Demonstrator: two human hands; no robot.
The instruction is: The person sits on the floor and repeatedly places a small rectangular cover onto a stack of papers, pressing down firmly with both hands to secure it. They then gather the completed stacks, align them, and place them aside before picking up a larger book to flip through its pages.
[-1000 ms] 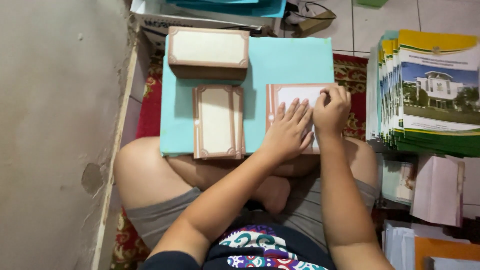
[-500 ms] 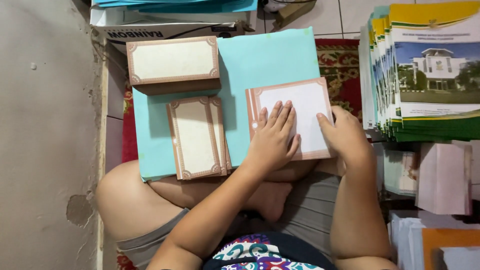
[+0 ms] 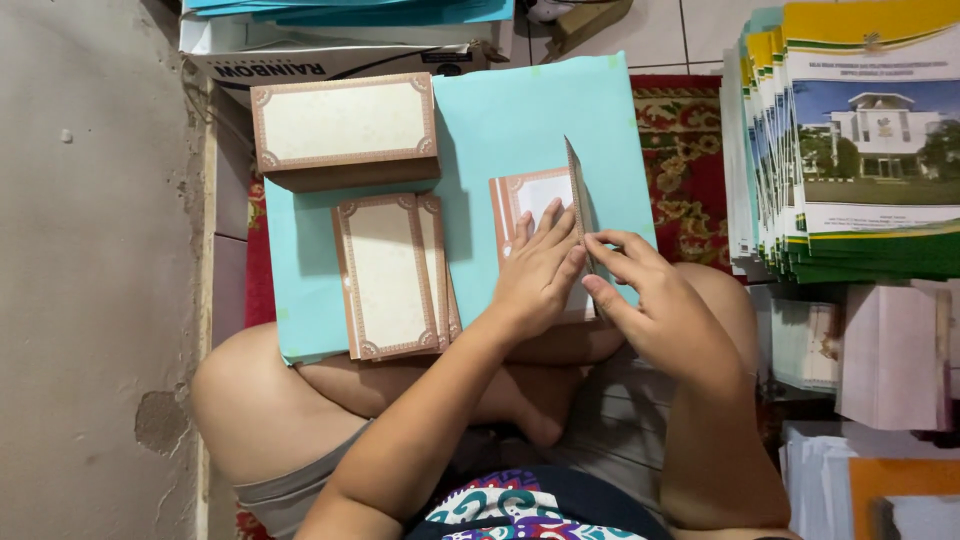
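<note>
White carton [image 3: 340, 58] above teal sheet [image 3: 520, 120]

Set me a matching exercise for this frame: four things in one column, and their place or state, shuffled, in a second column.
1. left hand
2. right hand
3. tall card stack
4. booklet pile

A. far right, beside the red rug
B. lifting a card's right edge upright
C. pressed flat on the bordered card
D. top left of the turquoise sheet

Pairs: 1-C, 2-B, 3-D, 4-A

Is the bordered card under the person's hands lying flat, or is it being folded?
Being folded. The card has its right part raised on edge, held by the right hand, while the left hand presses the flat part.
</note>
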